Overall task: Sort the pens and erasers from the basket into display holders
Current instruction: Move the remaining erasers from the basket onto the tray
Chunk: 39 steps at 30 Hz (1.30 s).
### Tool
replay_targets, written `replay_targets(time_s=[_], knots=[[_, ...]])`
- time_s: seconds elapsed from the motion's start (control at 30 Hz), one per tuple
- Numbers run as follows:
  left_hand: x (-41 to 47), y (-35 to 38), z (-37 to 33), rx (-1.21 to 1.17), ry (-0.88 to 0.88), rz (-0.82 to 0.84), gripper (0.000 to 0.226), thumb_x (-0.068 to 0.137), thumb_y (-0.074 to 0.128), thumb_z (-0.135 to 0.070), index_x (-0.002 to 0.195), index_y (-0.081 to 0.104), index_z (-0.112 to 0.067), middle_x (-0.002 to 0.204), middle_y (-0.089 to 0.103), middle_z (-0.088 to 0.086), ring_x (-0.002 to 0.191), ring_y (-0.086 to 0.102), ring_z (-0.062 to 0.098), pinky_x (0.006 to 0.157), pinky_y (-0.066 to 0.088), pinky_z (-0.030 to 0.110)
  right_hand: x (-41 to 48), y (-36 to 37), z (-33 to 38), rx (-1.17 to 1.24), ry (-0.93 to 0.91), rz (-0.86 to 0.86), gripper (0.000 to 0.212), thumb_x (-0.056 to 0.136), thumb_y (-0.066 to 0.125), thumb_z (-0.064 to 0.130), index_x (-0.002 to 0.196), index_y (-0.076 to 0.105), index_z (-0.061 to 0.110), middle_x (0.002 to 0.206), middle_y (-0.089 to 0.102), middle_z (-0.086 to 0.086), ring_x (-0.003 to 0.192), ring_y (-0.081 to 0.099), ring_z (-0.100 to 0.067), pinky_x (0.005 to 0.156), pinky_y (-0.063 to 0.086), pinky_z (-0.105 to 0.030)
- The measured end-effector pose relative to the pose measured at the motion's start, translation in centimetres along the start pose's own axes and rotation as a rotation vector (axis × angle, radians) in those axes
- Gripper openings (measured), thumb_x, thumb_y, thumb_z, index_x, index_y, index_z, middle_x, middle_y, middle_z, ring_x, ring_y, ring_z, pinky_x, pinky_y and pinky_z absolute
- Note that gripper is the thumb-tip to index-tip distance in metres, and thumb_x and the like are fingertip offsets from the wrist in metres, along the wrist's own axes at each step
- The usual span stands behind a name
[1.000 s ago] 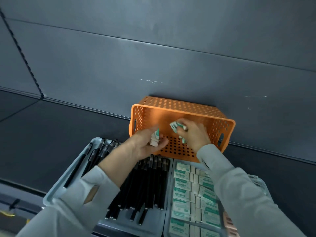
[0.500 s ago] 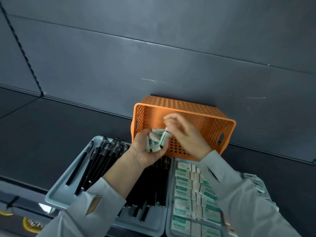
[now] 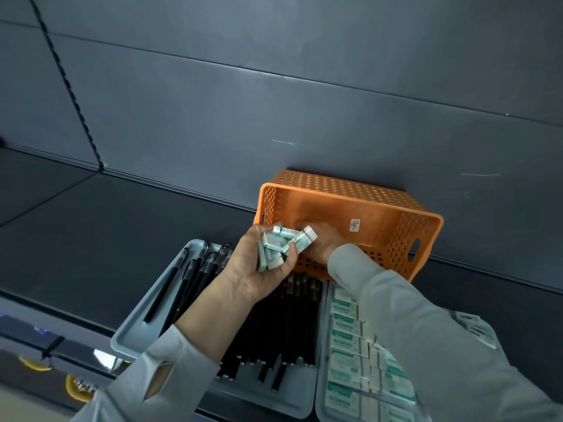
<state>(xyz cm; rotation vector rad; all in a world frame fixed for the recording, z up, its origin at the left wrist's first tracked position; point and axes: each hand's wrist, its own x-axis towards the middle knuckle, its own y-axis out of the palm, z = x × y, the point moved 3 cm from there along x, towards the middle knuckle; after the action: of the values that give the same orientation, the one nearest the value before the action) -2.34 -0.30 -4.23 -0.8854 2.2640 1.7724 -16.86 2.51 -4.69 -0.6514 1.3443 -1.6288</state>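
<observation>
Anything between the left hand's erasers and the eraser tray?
Yes. The right sleeve crosses over the far end of the eraser tray, between it and the erasers held by the left hand; its near part lies uncovered.

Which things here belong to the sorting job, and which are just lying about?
Job:
left hand holding loose erasers
right hand in the orange basket
pens in pen trays
eraser tray

Lying about:
blurred yellow shapes, lower left

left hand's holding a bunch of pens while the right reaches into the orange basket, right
Not quite: the left hand holds a bunch of erasers, not pens, as the head view shows. The right hand does reach into the orange basket.
</observation>
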Motion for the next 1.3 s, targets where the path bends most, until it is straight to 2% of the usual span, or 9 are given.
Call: replay_targets(time_s=[0.1, 0.23, 0.33, 0.47, 0.67, 0.9, 1.03, 1.17, 1.3], knots=[[-0.5, -0.3, 0.4, 0.022, -0.036, 0.025, 0.028, 0.080, 0.063, -0.020, 0.103, 0.063, -0.005, 0.113, 0.066, 0.016, 0.094, 0.064, 0.026, 0.061, 0.056, 0.025, 0.1, 0.3, -0.3, -0.004, 0.001, -0.065, 0.016, 0.092, 0.056, 0.030, 0.104, 0.058, 0.020, 0.108, 0.064, -0.008, 0.098, 0.061, -0.030, 0.083, 0.052, -0.039], [-1.2, -0.9, 0.0, 0.028, -0.030, 0.052, 0.037, 0.080, 0.066, -0.023, 0.112, 0.062, -0.005, 0.123, 0.064, 0.014, 0.099, 0.063, 0.022, 0.057, 0.056, 0.022, -0.9, 0.0, -2.0, 0.291, 0.058, -0.150, 0.030, 0.087, 0.067, 0.035, 0.111, 0.054, 0.022, 0.100, 0.063, 0.002, 0.093, 0.061, -0.019, 0.085, 0.051, -0.037], [-1.7, -1.1, -0.7, 0.012, -0.029, 0.081, 0.028, 0.081, 0.062, -0.019, 0.105, 0.063, -0.005, 0.118, 0.066, 0.014, 0.095, 0.063, 0.021, 0.056, 0.055, 0.021, -4.5, -1.4, -3.0, 0.569, -0.009, -0.177, 0.044, 0.085, 0.073, 0.020, 0.123, 0.053, 0.023, 0.102, 0.062, 0.006, 0.096, 0.059, -0.009, 0.089, 0.049, -0.027], [-2.3, -0.7, -0.5, 0.000, -0.040, 0.132, 0.022, 0.075, 0.058, -0.014, 0.096, 0.063, -0.006, 0.114, 0.064, 0.012, 0.096, 0.061, 0.021, 0.057, 0.054, 0.021, -10.6, -2.6, -3.9, 0.617, -0.054, -0.295, 0.037, 0.084, 0.073, 0.013, 0.117, 0.063, 0.027, 0.106, 0.063, 0.007, 0.096, 0.058, -0.005, 0.086, 0.046, -0.014], [-3.2, 0.2, 1.9, -0.001, -0.114, 0.169, 0.039, 0.070, 0.061, -0.014, 0.107, 0.062, -0.005, 0.125, 0.062, 0.014, 0.105, 0.058, 0.022, 0.057, 0.054, 0.024, -19.3, -3.0, -5.9, 0.807, 0.017, -0.540, 0.030, 0.089, 0.067, 0.008, 0.105, 0.067, 0.033, 0.104, 0.069, -0.005, 0.094, 0.061, -0.021, 0.089, 0.051, -0.030], [-4.5, 0.5, 4.7, -0.032, -0.128, 0.163, 0.039, 0.072, 0.061, -0.013, 0.111, 0.061, -0.006, 0.123, 0.062, 0.014, 0.103, 0.058, 0.023, 0.057, 0.055, 0.027, -23.5, 0.4, -6.4, 0.791, 0.114, -0.431, 0.048, 0.087, 0.067, 0.003, 0.129, 0.057, 0.024, 0.089, 0.055, 0.005, 0.072, 0.054, -0.010, 0.068, 0.049, -0.022], [-4.9, 0.2, 6.0, -0.053, -0.133, 0.131, 0.031, 0.078, 0.060, -0.014, 0.106, 0.063, -0.001, 0.118, 0.064, 0.016, 0.100, 0.059, 0.023, 0.058, 0.055, 0.025, -21.4, 0.7, -5.6, 0.736, 0.099, -0.418, 0.019, 0.081, 0.075, 0.016, 0.095, 0.066, 0.025, 0.083, 0.064, 0.003, 0.068, 0.064, -0.017, 0.067, 0.054, -0.034], [-5.3, 0.1, 6.5, -0.062, -0.119, 0.120, 0.030, 0.082, 0.058, -0.015, 0.108, 0.062, -0.001, 0.115, 0.065, 0.016, 0.095, 0.062, 0.024, 0.059, 0.055, 0.024, -18.4, 0.3, -5.1, 0.523, 0.034, -0.424, 0.012, 0.079, 0.076, 0.016, 0.086, 0.069, 0.024, 0.071, 0.063, 0.014, 0.064, 0.054, 0.006, 0.066, 0.044, -0.014], [-5.5, -0.4, 6.4, -0.065, -0.102, 0.101, 0.033, 0.078, 0.060, -0.014, 0.107, 0.063, -0.001, 0.115, 0.066, 0.017, 0.097, 0.062, 0.024, 0.058, 0.055, 0.024, -17.1, 0.8, -4.7, 0.340, -0.053, -0.254, 0.035, 0.089, 0.057, -0.002, 0.105, 0.074, 0.023, 0.109, 0.071, 0.007, 0.088, 0.063, 0.001, 0.091, 0.050, -0.022]])
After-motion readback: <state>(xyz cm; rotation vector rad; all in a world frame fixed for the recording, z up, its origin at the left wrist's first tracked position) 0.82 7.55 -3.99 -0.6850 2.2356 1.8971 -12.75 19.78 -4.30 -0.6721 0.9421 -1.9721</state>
